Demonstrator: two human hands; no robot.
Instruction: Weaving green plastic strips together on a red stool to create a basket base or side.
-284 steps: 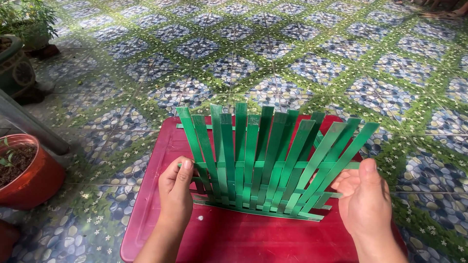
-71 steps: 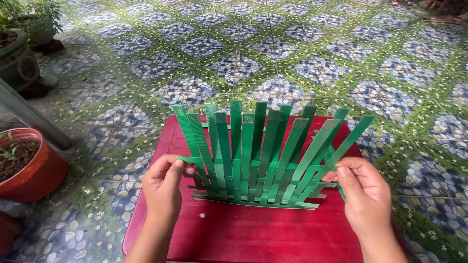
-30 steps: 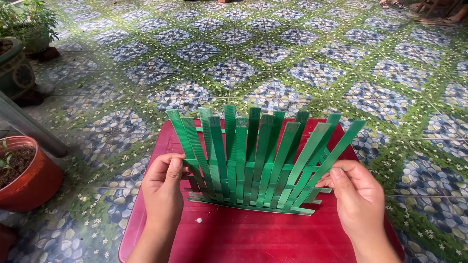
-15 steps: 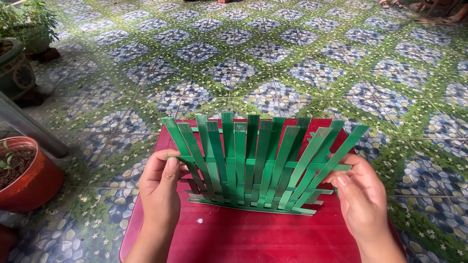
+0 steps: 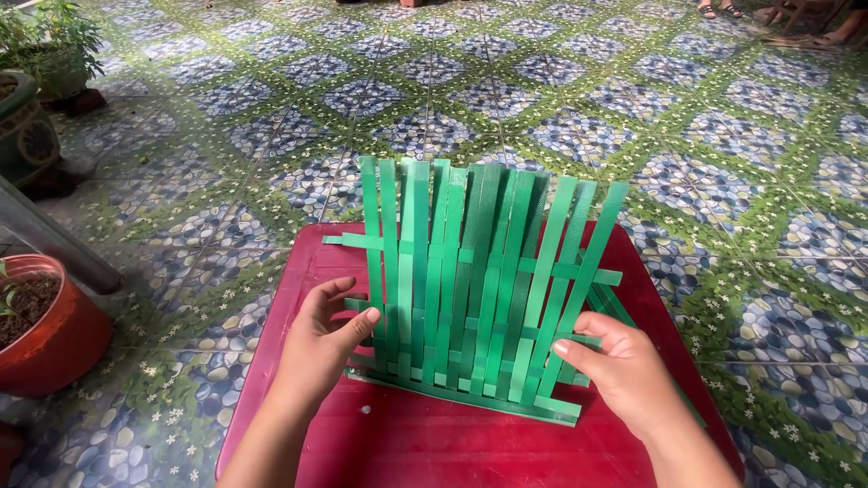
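On a patterned blue-and-green tiled floor sits a low red plastic table, and pretty much everything going on is right on top of it. Biggest thing on there is the woven panel of green plastic strips, standing up on its bottom edge near the middle of the table, with the uprights fanning out a bit toward the top right.

What's different from half a second ago: the whole panel looks straighter and more squared up now. The upright strips were leaning harder to the right before, and now the left ones stand close to vertical. There's also a horizontal strip poking out on the upper left, sitting higher than the cross strip did a moment back, so the weave looks like it's climbing a row.

Left hand has slid in against the lower left edge, thumb pressed on the outer upright, other fingers loosely curled and open, not really clamping anything. Right hand is at the lower right, fingers pinching around the outermost strips there, a proper grip.

Off to the left there's an orange-red clay pot with soil in it, well apart from the table, plus a darker planter further back.
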